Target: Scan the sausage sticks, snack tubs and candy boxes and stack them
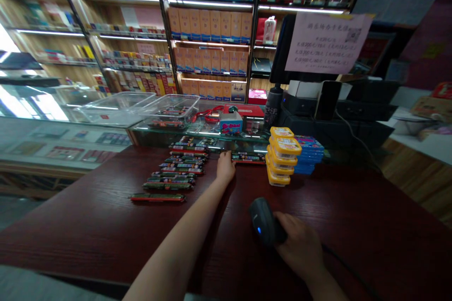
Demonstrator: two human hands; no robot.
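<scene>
My right hand is wrapped round the handle of a black barcode scanner, which shows a small blue light and has a cable trailing to the lower right. Stretched forward across the desk, my left hand has its fingers closed at the left end of a long, slim dark packet by the glass ledge. Its fingertips are partly hidden. Left of that hand, several similar slim packets lie in a loose column, with one packet apart at the near end.
Yellow-lidded tubs are stacked to the right, beside blue boxes. A monitor with a paper notice stands behind them. Clear plastic bins sit on the glass counter. Lit shelves of boxes line the back.
</scene>
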